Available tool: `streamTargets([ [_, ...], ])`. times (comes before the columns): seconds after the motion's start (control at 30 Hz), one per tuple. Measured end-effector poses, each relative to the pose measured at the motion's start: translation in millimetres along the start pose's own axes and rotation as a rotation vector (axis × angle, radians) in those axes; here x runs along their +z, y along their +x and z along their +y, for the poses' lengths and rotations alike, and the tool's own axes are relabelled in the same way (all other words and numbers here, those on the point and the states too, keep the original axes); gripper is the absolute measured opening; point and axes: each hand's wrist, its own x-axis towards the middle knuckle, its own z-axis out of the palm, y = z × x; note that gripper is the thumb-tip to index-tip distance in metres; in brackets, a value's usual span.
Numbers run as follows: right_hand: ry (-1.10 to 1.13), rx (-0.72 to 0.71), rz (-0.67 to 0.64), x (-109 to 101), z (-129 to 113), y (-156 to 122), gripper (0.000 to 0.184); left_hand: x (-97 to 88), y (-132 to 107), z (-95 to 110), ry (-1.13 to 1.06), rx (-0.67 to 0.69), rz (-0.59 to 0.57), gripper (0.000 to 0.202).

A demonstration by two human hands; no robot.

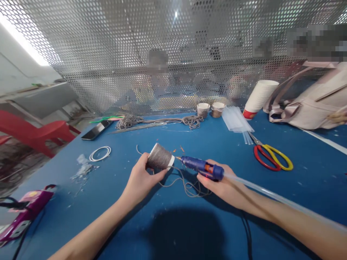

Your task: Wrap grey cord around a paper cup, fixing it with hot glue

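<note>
My left hand point(145, 177) is closed around a paper cup point(160, 157) wrapped in grey-brown cord, held tilted above the blue table. A white band shows at the cup's right end. From the cup a loose length of cord point(189, 191) trails onto the table between my hands. In my right hand point(221, 184) is a blue glue gun point(200, 166), its tip pointing left at the white end of the cup. Whether the tip touches the cup I cannot tell. A long clear glue stick point(271, 195) runs out of the gun's back over my forearm.
Scissors point(271, 155) lie to the right, near clear glue sticks point(237, 120) and stacked paper cups point(260, 97). Two wrapped cups point(203, 110) and cord bundles point(130, 122) line the back. A phone point(96, 130), white ring point(100, 153) and purple power strip point(29, 213) are left.
</note>
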Motion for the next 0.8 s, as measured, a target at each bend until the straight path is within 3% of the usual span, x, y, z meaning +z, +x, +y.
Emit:
streamTargets([
  [0.53,-0.142,-0.209,-0.108,16.1,8.0,-4.8,0.012,4.7,-3.2,-1.2,0.094,0.050,0.028,0.025],
  [0.8,-0.226,-0.333,-0.050,19.8,17.7,-5.4,0.009,5.1,-3.4,-0.9,0.107,0.046,0.034,0.027],
])
